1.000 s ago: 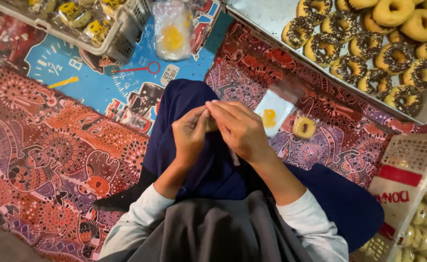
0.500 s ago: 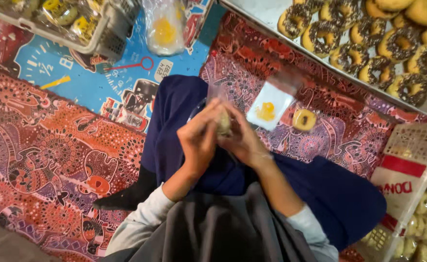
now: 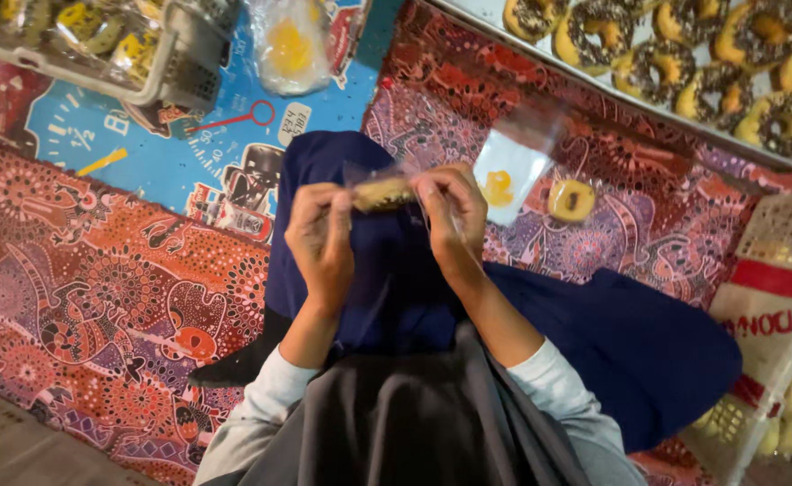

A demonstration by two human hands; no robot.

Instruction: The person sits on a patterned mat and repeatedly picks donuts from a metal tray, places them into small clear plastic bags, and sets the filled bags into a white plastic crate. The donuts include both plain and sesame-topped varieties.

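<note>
I am pinching a small bagged doughnut (image 3: 383,193) between both hands: left hand (image 3: 320,236) gripping its left end, right hand (image 3: 451,209) its right. Its long axis is lying crosswise between my fingertips, above the blue cloth (image 3: 396,270), equally near each hand.

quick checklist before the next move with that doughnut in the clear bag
1. Both hands on the bag: ok. The left hand and right hand pinch the clear bag at either end.
2. Doughnut inside the bag: ok, the wrapped doughnut sits edge-on between the fingers.
3. Bag mouth sealed: cannot tell, the fingers hide it.
4. Spare empty bag within reach: ok, one lies on the patterned cloth.
5. Loose doughnut beside it: ok, apart from the hands.
6. Doughnut tray stocked: ok.
</note>
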